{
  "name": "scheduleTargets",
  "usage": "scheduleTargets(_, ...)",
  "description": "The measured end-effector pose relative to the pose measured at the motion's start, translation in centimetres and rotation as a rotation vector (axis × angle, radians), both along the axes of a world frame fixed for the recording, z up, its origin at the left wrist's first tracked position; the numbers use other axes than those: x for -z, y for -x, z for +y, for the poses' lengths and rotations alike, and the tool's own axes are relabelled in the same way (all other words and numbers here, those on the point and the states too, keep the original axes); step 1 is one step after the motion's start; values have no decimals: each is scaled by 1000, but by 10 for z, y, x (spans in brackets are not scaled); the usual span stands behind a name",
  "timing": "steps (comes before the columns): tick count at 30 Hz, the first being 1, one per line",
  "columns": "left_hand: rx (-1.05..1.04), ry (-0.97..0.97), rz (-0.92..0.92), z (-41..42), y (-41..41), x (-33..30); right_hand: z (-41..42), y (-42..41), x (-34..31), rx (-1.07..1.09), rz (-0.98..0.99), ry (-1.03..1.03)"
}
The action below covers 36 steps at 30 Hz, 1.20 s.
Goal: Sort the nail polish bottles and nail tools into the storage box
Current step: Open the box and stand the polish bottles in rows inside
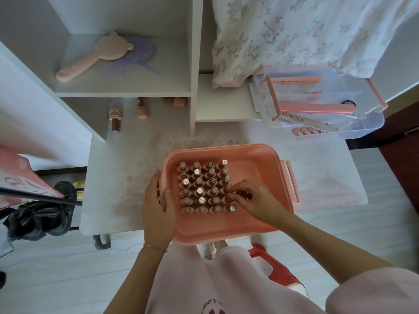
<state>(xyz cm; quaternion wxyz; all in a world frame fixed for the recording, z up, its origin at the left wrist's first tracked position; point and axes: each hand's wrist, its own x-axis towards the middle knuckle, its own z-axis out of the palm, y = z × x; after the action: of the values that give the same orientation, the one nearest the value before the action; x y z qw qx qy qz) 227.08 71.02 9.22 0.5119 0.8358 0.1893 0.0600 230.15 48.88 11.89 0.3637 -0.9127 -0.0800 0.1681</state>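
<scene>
Pink shirt in lap, then my hands. Left hand (158,207) grips left rim of pink plastic storage box (260,159) on desk. Right hand (251,197) pinches bottle at right edge of upright brown-capped nail polish bottles (204,189), caps pointing up at me. Free slots look rightward. Clear tray with pink nail files (317,107) sits far right, nearer right hand.

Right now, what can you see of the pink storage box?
The pink storage box looks like matte plastic, rectangular with rounded corners, lid off, with a latch on its right side. It sits at the white table's near edge, holding upright nail polish bottles in rows. The left hand grips its left wall; the right hand reaches inside among the bottles.
</scene>
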Motion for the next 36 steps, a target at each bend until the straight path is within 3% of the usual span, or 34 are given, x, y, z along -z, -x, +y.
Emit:
scheduleTargets(9,14,45,20,2,0,0,7,-14,-28,169,-250,-110)
scheduleTargets(13,25,73,33,10,-3,-3,35,-29,-37,133,-215,-170)
scheduleTargets(19,-118,83,-58,49,-31,-10,107,-65,-43,-6,-162,-187)
scheduleTargets(27,-178,-59,-62,105,-91,15,202,-162,8,-143,-52,54)
scheduleTargets(32,-137,-147,6,121,-128,42,239,-222,62,6,-66,255)
scheduleTargets(34,-118,-165,6,120,-146,54,248,-238,79,36,-23,258)
scheduleTargets(36,-69,-311,74,115,-157,70,255,-248,89,73,-65,234)
